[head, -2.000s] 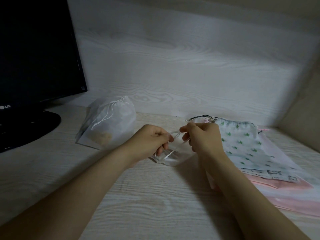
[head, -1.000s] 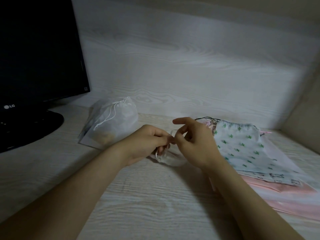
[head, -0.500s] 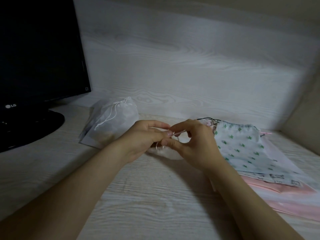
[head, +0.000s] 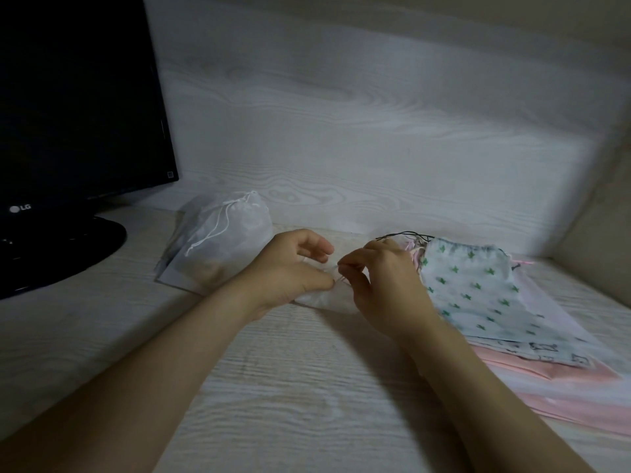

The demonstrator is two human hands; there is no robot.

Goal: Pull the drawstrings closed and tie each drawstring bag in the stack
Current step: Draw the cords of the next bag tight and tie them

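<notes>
A small sheer white drawstring bag [head: 324,298] lies on the desk between my hands. My left hand [head: 290,268] pinches its thin drawstring [head: 339,277] with thumb and finger while the other fingers spread loosely. My right hand [head: 382,278] pinches the same drawstring from the right, fingers curled. Just right of my right hand lies a flat stack of bags [head: 512,336], topped by a white bag with green cactus print [head: 471,291], with pink bags underneath.
A larger sheer white bag [head: 222,244], cinched with a white cord, sits at the back left. A black monitor [head: 78,107] on its stand [head: 51,254] fills the far left. A wood-grain wall panel [head: 375,131] closes off the back of the desk.
My hands lowered the small bag onto the desk and drew closer together, working the drawstring. My left hand's upper fingers have spread out from the pinch.
</notes>
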